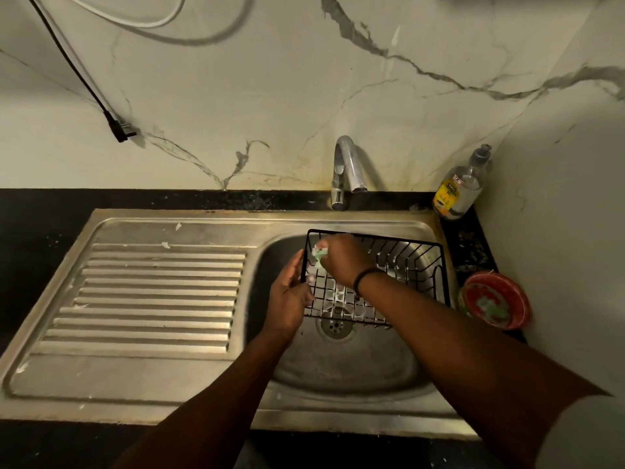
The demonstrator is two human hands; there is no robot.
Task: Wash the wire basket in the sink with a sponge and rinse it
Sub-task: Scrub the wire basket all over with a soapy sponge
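Observation:
A black wire basket (416, 265) sits tilted in the steel sink bowl (355, 360), above the drain. My left hand (289, 299) grips its left end wall, fingers curled through the wires. My right hand (341, 262) reaches inside the basket and pinches a green, soapy sponge (319, 253) against the upper left corner. Soap foam clings to the basket's bottom wires.
The tap (345, 170) stands behind the bowl, with no water running. A ribbed drainboard (152, 296) lies to the left. A soap bottle (461, 187) and a red bowl (495, 299) sit on the dark counter at right. A black cable (101, 106) hangs on the wall.

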